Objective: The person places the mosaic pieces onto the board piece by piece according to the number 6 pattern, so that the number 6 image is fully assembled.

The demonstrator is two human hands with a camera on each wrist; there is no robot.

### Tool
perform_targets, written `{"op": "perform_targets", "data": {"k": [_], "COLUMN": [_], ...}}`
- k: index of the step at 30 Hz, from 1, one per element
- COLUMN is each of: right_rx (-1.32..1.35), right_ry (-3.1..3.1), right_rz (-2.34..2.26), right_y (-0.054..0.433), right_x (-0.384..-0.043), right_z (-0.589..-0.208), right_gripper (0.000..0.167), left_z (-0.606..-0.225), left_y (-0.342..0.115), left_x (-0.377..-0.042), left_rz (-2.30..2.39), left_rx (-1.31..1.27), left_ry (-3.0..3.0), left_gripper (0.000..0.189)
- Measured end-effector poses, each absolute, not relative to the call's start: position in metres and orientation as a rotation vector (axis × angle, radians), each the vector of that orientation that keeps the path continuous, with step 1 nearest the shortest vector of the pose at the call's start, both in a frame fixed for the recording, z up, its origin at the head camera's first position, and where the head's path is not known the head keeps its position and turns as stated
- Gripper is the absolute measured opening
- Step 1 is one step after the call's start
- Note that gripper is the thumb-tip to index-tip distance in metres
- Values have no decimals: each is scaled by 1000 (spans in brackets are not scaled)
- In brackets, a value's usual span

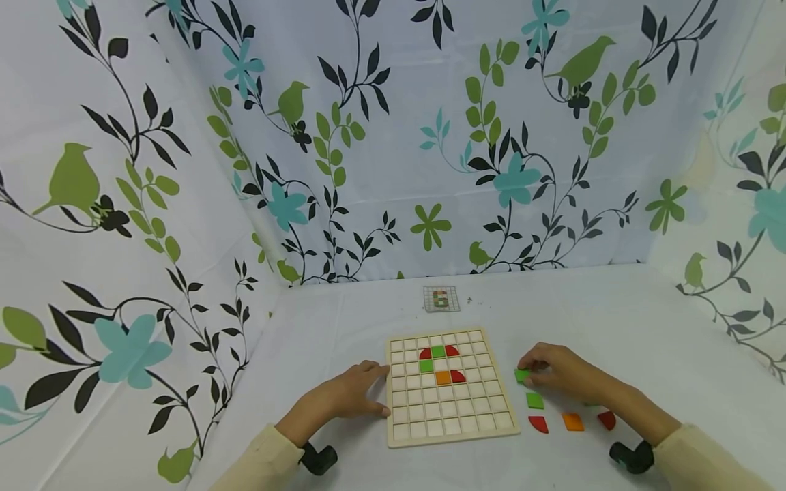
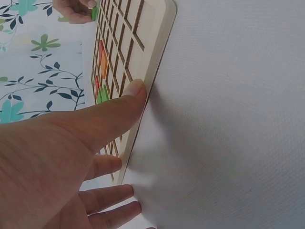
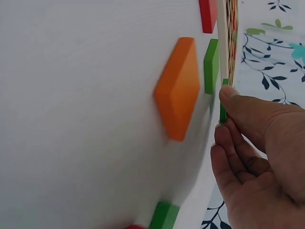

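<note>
A wooden grid board (image 1: pixel 454 440) lies on the white cloth, with green and orange squares and red quarter-round tiles in its upper cells. My left hand (image 1: pixel 353 392) is at the board's left edge, fingers spread; in the left wrist view the thumb (image 2: pixel 136 89) touches the rim. Right of the board, my right hand (image 1: pixel 561 372) pinches a green square tile (image 3: pixel 224 102) between thumb and fingers, just above or at the cloth. Close by lie another green square (image 1: pixel 535 400), an orange square (image 1: pixel 574 422) and two red quarter-rounds (image 1: pixel 538 424). My right forearm partly hides one more green tile.
Behind the board lies a small card (image 1: pixel 441 299) with a grid and a coloured pattern. A printed curtain (image 1: pixel 381 164) with leaves and birds hangs behind and at both sides. Dark wrist devices (image 1: pixel 632 457) sit on both wrists.
</note>
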State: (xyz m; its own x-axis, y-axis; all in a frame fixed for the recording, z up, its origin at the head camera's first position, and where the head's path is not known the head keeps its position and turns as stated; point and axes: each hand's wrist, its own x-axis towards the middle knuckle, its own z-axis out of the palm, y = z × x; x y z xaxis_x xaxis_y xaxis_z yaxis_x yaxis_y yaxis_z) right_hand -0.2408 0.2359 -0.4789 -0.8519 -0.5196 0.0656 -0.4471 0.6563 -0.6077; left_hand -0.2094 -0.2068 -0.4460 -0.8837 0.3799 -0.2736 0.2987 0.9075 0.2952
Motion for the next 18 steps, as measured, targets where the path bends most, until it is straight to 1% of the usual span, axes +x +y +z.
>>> {"op": "perform_targets", "data": {"k": [5, 18], "right_rx": [-779, -823], "right_ry": [2780, 2780], "right_rz": [-965, -967], "right_y": [222, 172], "right_x": [-245, -253], "right_z": [-472, -464], "right_gripper": [26, 23], "left_z": [-447, -448], "left_y": [-207, -208], "left_x": [-209, -211], "left_rz": [368, 360], "left_rx": [499, 503], "left_ry": [2744, 2743], "left_gripper": [88, 89]}}
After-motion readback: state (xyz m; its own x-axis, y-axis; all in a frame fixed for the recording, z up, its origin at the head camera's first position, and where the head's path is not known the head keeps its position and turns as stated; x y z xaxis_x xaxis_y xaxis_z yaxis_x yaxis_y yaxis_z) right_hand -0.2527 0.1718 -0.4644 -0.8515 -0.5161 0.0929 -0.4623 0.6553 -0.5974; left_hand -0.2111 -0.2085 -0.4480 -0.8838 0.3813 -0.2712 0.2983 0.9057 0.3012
